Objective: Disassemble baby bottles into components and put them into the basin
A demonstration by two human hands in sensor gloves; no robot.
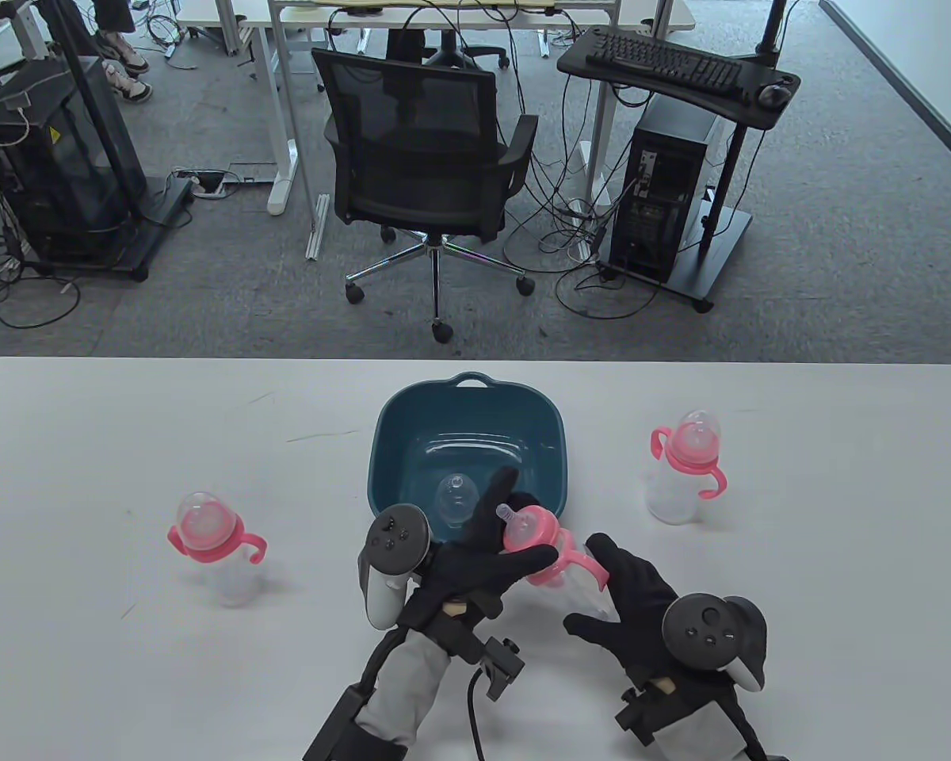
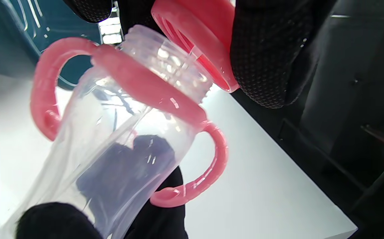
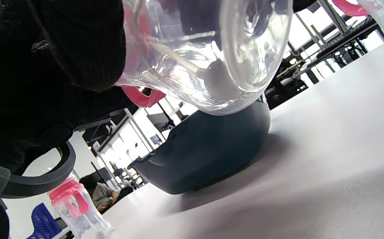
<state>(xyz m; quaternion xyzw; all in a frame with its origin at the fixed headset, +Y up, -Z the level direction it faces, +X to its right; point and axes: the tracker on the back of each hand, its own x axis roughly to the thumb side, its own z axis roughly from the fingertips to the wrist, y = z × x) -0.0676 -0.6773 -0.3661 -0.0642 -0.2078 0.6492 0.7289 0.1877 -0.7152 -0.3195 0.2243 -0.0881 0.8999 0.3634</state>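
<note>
Fingers of my left hand [image 1: 475, 555] curl round the pink screw collar with its teat [image 1: 529, 529], pinching it at the near rim of the basin; the left wrist view shows that collar [image 2: 205, 36] lifted just clear of the threaded neck. Going from the left of the white table [image 1: 87, 476]: a clear baby bottle with pink handles and a domed cap [image 1: 214, 547] stands upright well apart from everything else, then comes the teal plastic basin [image 1: 467, 412], with one clear domed cap [image 1: 456, 498] lying inside it. Just in front of the basin, between my hands, I hold the clear bottle body with its pink handle ring [image 1: 574, 575] tilted, neck toward the basin (a thin straw runs down inside it, seen from the right wrist). My right hand [image 1: 642, 610] wraps its fingers round the lower part of that body. Farther right, another clear capped bottle with pink handles [image 1: 681, 468] stands upright.
</note>
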